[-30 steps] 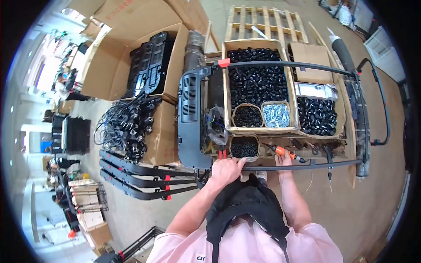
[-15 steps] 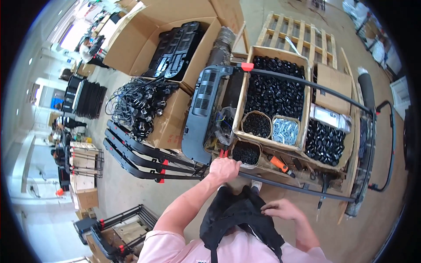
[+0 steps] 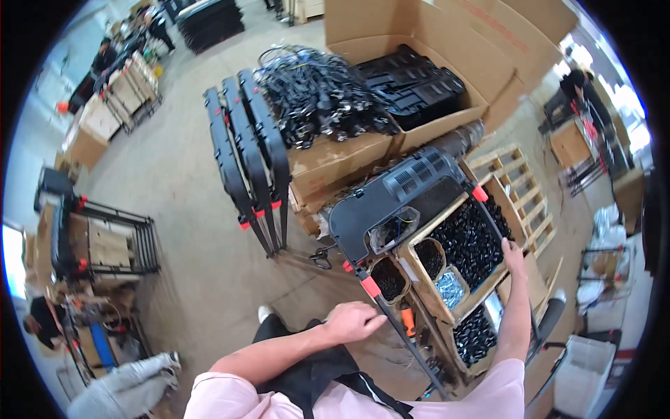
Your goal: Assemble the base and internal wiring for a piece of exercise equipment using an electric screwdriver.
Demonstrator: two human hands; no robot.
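A: Left hand (image 3: 352, 321) is curling loosely at the near end of the black bar (image 3: 401, 335), fingertips just touching it below the red clip (image 3: 370, 286); not clamping it. Right hand (image 3: 514, 253) is reaching out flat, fingers together, over the big cardboard box of black parts (image 3: 471, 234) at about 3 o'clock from the left hand. It's holding nothing that I can see.

B: Where's the bar sitting?

A: It's running along the near edge of the black panel (image 3: 398, 199), from the 1 o'clock side down toward 5 o'clock past the small round tubs (image 3: 389, 278). My judgement: if the bar is being shifted, get the left hand fully wrapped around it first, and keep the right hand steadying the box so the tubs aren't tipping.

B: Anything you can't read?

A: Plenty. The bar's lower end is disappearing behind the pink sleeve (image 3: 488, 387). Right palm is facing away, so I can't tell whether it's touching the parts or hovering. The tub of silvery pieces (image 3: 452, 286) is too small to identify. The orange tool (image 3: 408, 321) beside the bar is half hidden.
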